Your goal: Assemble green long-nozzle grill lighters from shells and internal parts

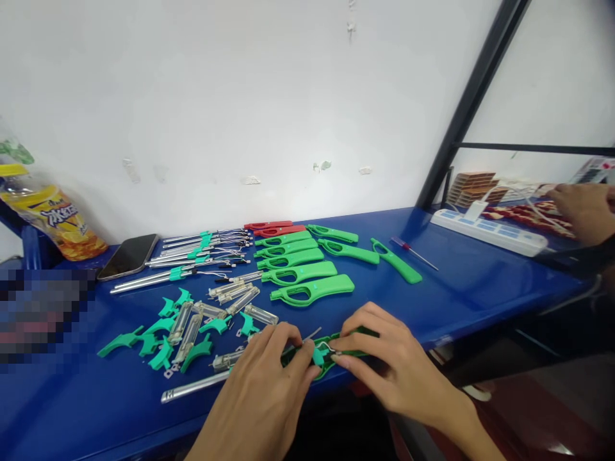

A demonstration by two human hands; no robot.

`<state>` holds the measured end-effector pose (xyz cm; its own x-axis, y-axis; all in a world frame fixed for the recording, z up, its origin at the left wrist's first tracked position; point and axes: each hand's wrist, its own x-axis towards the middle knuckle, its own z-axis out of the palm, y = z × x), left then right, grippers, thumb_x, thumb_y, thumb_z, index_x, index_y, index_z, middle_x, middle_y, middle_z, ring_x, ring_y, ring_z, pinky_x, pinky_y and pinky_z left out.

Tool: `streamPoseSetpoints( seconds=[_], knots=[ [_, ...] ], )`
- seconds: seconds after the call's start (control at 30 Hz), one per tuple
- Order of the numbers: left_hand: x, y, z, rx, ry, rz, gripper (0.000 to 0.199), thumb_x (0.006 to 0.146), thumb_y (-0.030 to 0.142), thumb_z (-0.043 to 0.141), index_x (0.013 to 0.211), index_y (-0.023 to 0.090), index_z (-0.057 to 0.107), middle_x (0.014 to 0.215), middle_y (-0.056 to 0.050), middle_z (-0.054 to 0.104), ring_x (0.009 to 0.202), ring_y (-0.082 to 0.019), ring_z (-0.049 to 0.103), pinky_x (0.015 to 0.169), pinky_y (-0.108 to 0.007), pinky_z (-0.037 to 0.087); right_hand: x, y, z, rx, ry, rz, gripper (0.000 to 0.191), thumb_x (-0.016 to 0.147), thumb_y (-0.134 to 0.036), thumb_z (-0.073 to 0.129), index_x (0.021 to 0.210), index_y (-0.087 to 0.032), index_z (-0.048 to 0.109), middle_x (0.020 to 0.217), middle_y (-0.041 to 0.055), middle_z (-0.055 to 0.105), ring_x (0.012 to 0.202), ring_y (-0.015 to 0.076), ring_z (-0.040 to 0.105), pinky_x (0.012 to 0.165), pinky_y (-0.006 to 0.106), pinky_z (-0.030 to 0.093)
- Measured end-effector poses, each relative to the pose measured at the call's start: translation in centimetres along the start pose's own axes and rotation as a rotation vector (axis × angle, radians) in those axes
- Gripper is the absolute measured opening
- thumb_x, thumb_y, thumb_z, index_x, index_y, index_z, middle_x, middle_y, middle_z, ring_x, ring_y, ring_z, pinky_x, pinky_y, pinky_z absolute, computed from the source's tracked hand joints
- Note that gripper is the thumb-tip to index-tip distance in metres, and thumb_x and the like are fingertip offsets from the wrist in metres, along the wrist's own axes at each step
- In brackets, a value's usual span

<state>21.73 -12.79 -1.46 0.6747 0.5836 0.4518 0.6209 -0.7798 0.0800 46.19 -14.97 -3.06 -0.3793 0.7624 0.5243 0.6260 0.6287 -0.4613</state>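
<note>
The held handle (pixel 327 372) is green, its trigger (pixel 318 355) teal; other handles (pixel 331 287) are green, two red. Tubes (pixel 192 388) silver, table (pixel 461 294) plain blue, wall (pixel 288 128) white, phone (pixel 129 256) black, screwdriver (pixel 400 242) purple-handled.

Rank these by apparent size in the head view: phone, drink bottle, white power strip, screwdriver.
1. Drink bottle
2. White power strip
3. Phone
4. Screwdriver

Apparent size only; distances from the camera differ.

Blue worktop (pixel 471 294) smooth & glossy; green looped plastic casings (pixel 339 283) semi-gloss; slim silver metal tubes (pixel 196 387) v. shiny; flat white wall (pixel 288 102) matt w/ rough patches (pixel 251 180).
</note>
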Motion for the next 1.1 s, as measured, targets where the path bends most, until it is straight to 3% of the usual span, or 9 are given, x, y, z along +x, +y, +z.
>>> streamPoseSetpoints(
  seconds=[0.1,0.2,0.27,0.4,0.53,0.83,1.03,1.1],
  knots=[
    [-0.2,-0.5,-0.7,0.053,-0.003,0.023,0.032,0.104,0.010,0.048,0.129,0.021,0.066,0.117,-0.012,0.067,0.100,-0.029,0.071,0.080,-0.044,0.064,0.0,0.1,0.0,0.028,0.000,0.034,0.010,0.105,-0.027,0.069,0.115,-0.028,0.072,0.106,0.0011,0.072,0.098,0.0203,0.063,0.088,0.036,0.048],
    [-0.9,-1.7,-2.1,0.109,-0.010,0.031,0.056,0.096,-0.001,0.043,0.141,0.025,0.062,0.126,-0.011,0.069,0.113,-0.030,0.072,0.090,-0.045,0.064,-0.1,-0.1,-0.2,0.022,0.000,0.056,0.016,0.105,-0.028,0.070,0.120,-0.030,0.070,0.112,0.0014,0.071,0.102,0.0208,0.064,0.091,0.037,0.048],
    [-1.6,-2.6,-3.1,0.121,-0.018,0.011,0.061,0.091,-0.003,0.041,0.138,0.028,0.065,0.123,-0.008,0.072,0.108,-0.029,0.074,0.086,-0.044,0.065,-0.1,-0.2,-0.3,0.012,-0.010,0.067,0.015,0.104,-0.029,0.071,0.119,-0.030,0.070,0.113,0.0013,0.071,0.103,0.0212,0.064,0.092,0.037,0.048],
    [-2.1,-4.0,-4.6,0.144,-0.088,-0.038,0.051,0.092,0.001,0.040,0.115,0.031,0.075,0.107,-0.004,0.078,0.091,-0.026,0.079,0.071,-0.038,0.066,0.1,-0.3,-0.3,-0.004,-0.029,0.082,0.016,0.102,-0.033,0.074,0.118,-0.030,0.071,0.115,0.0010,0.072,0.104,0.0224,0.065,0.094,0.039,0.048],
    [-1.5,-4.3,-4.9,0.142,-0.115,-0.025,0.044,0.097,0.007,0.039,0.095,0.029,0.077,0.098,-0.004,0.080,0.078,-0.024,0.079,0.062,-0.032,0.063,0.3,-0.2,-0.3,-0.008,-0.038,0.071,0.015,0.102,-0.033,0.074,0.116,-0.030,0.071,0.114,0.0007,0.075,0.105,0.0233,0.066,0.094,0.040,0.048],
    [-0.8,-3.7,-4.1,0.147,-0.275,-0.027,0.031,0.098,0.009,0.052,0.099,0.026,0.078,0.101,-0.006,0.079,0.086,-0.027,0.080,0.068,-0.035,0.066,0.4,-0.1,-0.5,0.044,-0.059,0.066,0.012,0.102,-0.030,0.075,0.113,-0.030,0.072,0.113,0.0009,0.076,0.102,0.0225,0.066,0.091,0.039,0.050],
    [-1.6,-5.6,-5.2,0.205,-0.209,-0.054,0.050,0.097,0.004,0.038,0.115,0.030,0.077,0.113,-0.005,0.079,0.087,-0.024,0.080,0.060,-0.029,0.061,0.4,-0.1,-0.6,0.059,-0.063,0.082,0.015,0.101,-0.030,0.076,0.115,-0.030,0.072,0.113,0.0002,0.075,0.103,0.0220,0.066,0.092,0.039,0.050],
    [-1.8,-6.4,-5.7,0.219,-0.169,-0.095,0.048,0.097,0.008,0.038,0.111,0.029,0.079,0.111,-0.007,0.079,0.082,-0.025,0.080,0.053,-0.029,0.058,0.4,-0.1,-0.6,0.051,-0.066,0.083,0.014,0.101,-0.030,0.075,0.115,-0.030,0.072,0.114,0.0013,0.075,0.103,0.0227,0.066,0.092,0.039,0.050]
  ],
)
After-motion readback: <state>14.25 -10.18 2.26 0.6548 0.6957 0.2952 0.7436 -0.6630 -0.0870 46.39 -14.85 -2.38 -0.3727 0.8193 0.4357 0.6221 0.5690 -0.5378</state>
